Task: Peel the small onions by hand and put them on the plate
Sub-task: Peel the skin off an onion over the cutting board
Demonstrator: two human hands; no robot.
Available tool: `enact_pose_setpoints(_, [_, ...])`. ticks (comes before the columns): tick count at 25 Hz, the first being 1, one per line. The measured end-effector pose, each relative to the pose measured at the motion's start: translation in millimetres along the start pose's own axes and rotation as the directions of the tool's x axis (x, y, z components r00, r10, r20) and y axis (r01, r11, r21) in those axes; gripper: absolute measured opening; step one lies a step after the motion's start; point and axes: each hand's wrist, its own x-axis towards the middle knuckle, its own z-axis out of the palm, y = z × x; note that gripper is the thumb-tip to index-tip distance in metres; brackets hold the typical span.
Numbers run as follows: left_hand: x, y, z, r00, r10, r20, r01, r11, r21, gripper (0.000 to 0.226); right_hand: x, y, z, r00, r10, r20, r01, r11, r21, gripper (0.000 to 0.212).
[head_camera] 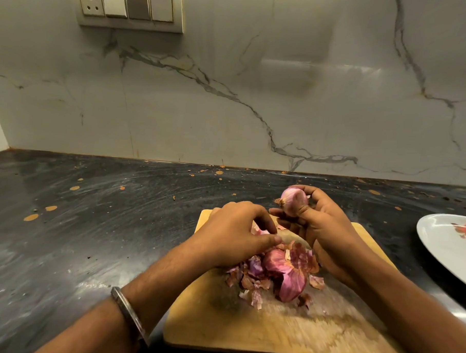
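My right hand grips a small pink onion, held up above the far end of a wooden cutting board. My left hand hovers over the board with curled fingers, thumb and fingertips pinching a pale piece of peel. A heap of pink and brown onion skins lies on the board under both hands. The white plate with a red print sits at the right edge, partly cut off by the frame.
The board lies on a dark, speckled countertop that runs back to a marble-patterned wall. A switch panel is high on the wall. A metal bangle circles my left wrist.
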Motion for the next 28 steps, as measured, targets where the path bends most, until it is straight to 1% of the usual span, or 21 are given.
enact_pose_setpoints(2, [0.5,-3.9,3.4,0.990,-0.025,-0.141,0.010,0.995,-0.104,0.032,-0.5,-1.1,-1.3,1.000,-0.010,0.017,0.010,1.000,-0.001,0.031])
enact_pose_setpoints(4, [1.8,-4.4,5.6,0.960,-0.008,-0.279,-0.043,0.984,-0.175,0.039,-1.4,-0.2,-0.6,0.999,-0.034,0.033,0.035,0.998,-0.050,0.042])
enact_pose_setpoints(6, [2.0,-3.0,8.9,0.932,0.031,-0.361,-0.090,0.985,-0.148,0.034,-2.8,1.4,1.3,0.996,-0.060,0.059,0.067,0.991,-0.114,0.051])
enact_pose_setpoints(9, [1.4,-2.6,12.4,0.895,0.062,-0.443,-0.110,0.990,-0.083,0.017,-3.4,3.8,1.9,0.993,-0.064,0.095,0.077,0.987,-0.137,0.054])
enact_pose_setpoints(11, [0.2,-2.2,11.4,0.893,0.083,-0.442,-0.105,0.994,-0.025,0.014,-3.3,4.5,1.8,0.993,-0.056,0.104,0.070,0.988,-0.141,0.057])
enact_pose_setpoints(14, [0.0,-0.4,8.0,0.906,0.121,-0.406,-0.092,0.992,0.089,0.018,-3.6,4.2,2.8,0.992,-0.050,0.118,0.067,0.987,-0.148,0.058])
enact_pose_setpoints(17, [1.0,0.8,4.9,0.923,0.145,-0.357,-0.070,0.974,0.215,0.023,-4.9,4.7,3.8,0.988,-0.072,0.138,0.097,0.979,-0.180,0.048])
enact_pose_setpoints(20, [1.6,1.2,3.8,0.917,0.165,-0.364,-0.074,0.965,0.251,0.024,-7.9,4.5,5.4,0.980,-0.101,0.171,0.134,0.972,-0.195,0.039])
enact_pose_setpoints(22, [0.7,2.2,4.2,0.912,0.146,-0.384,-0.071,0.976,0.204,0.022,-8.9,3.3,5.3,0.973,-0.141,0.185,0.181,0.959,-0.220,0.038])
enact_pose_setpoints(23, [1.0,1.8,4.0,0.911,0.123,-0.393,-0.070,0.987,0.146,0.021,-9.3,2.7,4.9,0.967,-0.159,0.198,0.203,0.952,-0.228,0.037])
enact_pose_setpoints(26, [3.2,-0.2,3.7,0.918,0.019,-0.397,-0.061,0.994,-0.093,0.018,-10.3,0.9,3.9,0.945,-0.194,0.262,0.257,0.938,-0.231,0.038])
enact_pose_setpoints(28, [5.9,-3.6,2.2,0.941,-0.068,-0.331,-0.017,0.968,-0.249,0.019,-9.0,1.2,3.0,0.941,-0.194,0.277,0.258,0.941,-0.220,0.039])
